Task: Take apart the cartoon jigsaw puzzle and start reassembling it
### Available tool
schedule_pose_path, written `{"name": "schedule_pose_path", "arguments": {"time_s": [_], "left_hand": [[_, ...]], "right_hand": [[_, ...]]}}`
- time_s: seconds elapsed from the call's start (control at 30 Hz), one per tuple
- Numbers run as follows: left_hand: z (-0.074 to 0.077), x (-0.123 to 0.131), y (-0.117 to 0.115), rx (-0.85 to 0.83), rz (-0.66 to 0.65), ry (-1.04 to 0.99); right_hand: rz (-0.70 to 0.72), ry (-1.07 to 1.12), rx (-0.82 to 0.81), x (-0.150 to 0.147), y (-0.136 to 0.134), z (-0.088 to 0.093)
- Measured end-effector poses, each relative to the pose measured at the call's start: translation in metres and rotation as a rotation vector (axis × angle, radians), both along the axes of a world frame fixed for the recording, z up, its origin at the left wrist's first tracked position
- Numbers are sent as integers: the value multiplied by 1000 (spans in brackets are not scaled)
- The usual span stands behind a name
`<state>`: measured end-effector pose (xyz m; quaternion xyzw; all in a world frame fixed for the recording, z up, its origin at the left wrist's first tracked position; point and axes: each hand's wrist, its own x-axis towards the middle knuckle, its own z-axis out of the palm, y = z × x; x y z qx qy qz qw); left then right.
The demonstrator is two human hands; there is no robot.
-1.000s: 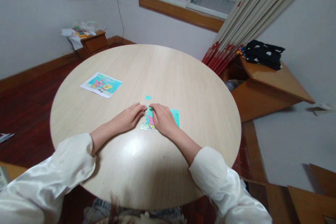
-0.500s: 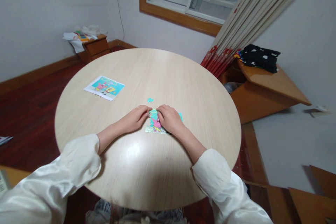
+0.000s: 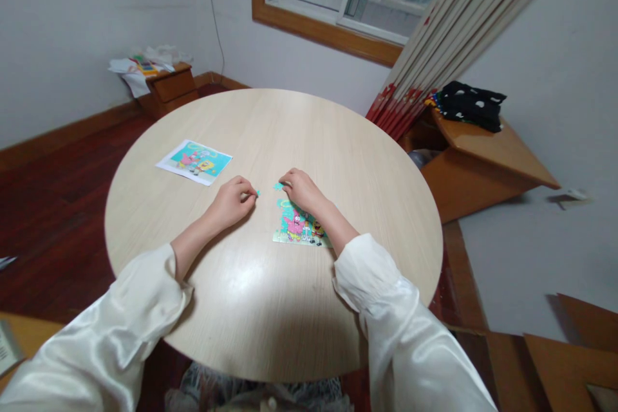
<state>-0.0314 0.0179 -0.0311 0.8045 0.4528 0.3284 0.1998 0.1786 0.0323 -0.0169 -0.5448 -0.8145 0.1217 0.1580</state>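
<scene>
On the round table lies a partly joined jigsaw puzzle with cartoon figures on teal; my right forearm covers part of it. My left hand is left of the puzzle, pinching a small teal puzzle piece at its fingertips. Just above the puzzle's upper edge, my right hand has thumb and fingers on another teal puzzle piece, which appears to lie on the tabletop. A printed picture showing the same cartoon figures lies flat to the upper left, apart from both hands.
The pale round table fills the middle. A small wooden cabinet with papers stands behind it at left. To the right, a wooden cabinet bears folded black cloth, beside a long curtain.
My left hand has moved left, away from the puzzle, with a teal piece in its fingertips. My right hand has gone up from the puzzle to the loose piece above it.
</scene>
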Motion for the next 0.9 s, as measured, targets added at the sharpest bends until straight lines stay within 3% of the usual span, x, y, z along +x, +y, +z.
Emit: {"name": "schedule_pose_path", "arguments": {"time_s": [0.4,0.9], "left_hand": [[9,47,22,-97,-38,250],[5,47,25,-142,-47,203]], "right_hand": [[-145,179,57,13,-4,-18],[-162,333,62,14,-12,-18]]}}
